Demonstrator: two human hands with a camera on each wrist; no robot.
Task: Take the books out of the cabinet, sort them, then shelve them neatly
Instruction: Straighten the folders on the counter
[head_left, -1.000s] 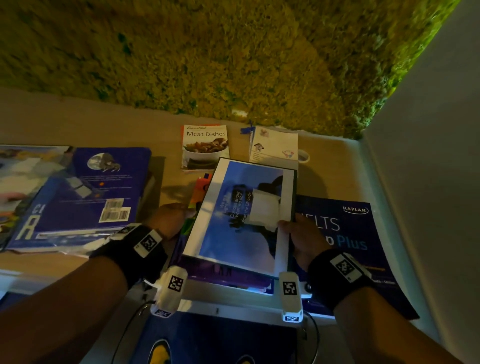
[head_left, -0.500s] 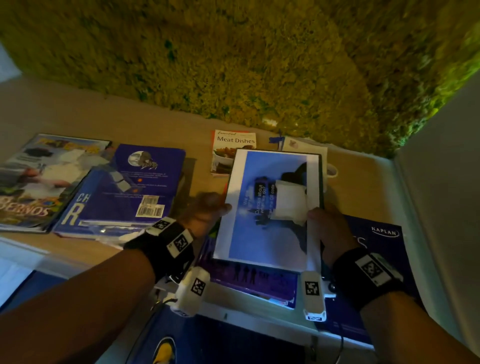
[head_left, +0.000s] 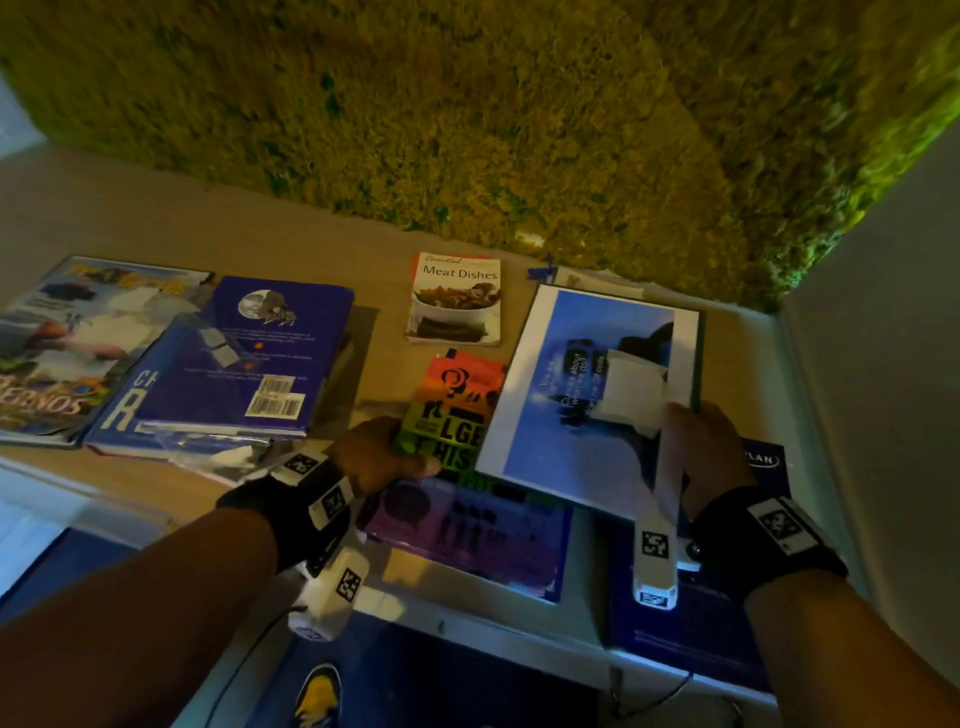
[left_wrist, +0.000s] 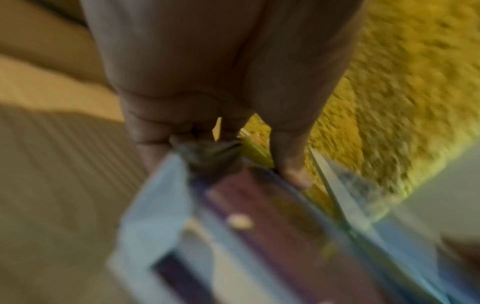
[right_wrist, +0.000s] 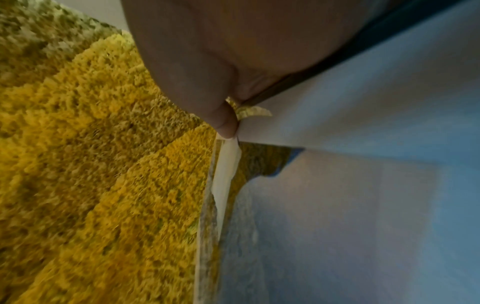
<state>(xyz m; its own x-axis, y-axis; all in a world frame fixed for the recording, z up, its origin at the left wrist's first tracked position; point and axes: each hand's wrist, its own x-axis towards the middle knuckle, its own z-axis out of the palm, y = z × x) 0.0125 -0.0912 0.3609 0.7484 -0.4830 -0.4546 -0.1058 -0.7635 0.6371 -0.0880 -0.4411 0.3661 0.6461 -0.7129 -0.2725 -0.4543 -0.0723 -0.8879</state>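
Right hand (head_left: 698, 447) is gripping the blue-and-white book (head_left: 582, 400) by its right edge, near corner, w/ the thumb on top of the cover; right wrist cam shows the thumb pressed on the white margin (right_wrist: 337, 115). That book sits tilted, overlapping the stuff under it. Left hand (head_left: 379, 454) is on the left edge of the orange/green/black book (head_left: 457, 410), fingers curled around it afaict; left wrist cam is super blurry, just shows fingers (left_wrist: 288, 156) reaching down onto book edges, so can't say how firm the hold is.

Where the books are: all flat on the tabletop (head_left: 156, 218), none standing. Orange/green one is just left of the blue-and-white one and partly under it. Purple book (head_left: 467, 530) is nearer, under both, hanging over the near edge a bit. Dark blue Kaplan book (head_left: 727, 613) is on the right, under the right hand and the blue-and-white one. "Meat Dishes" cookbook (head_left: 457, 299) lies on its own farther back, a little apart from the orange one. Small white booklet (head_left: 597, 278) peeks out behind the far edge of the blue-and-white book. Far left there's a thick navy book (head_left: 234, 364) w/ a barcode sticker, lying on top of a colourful magazine-type book (head_left: 67, 343).

Green mossy wall (head_left: 467, 114) runs behind the tabletop, plain white wall (head_left: 893, 364) on the right. Both wrists have black bands w/ marker tags.
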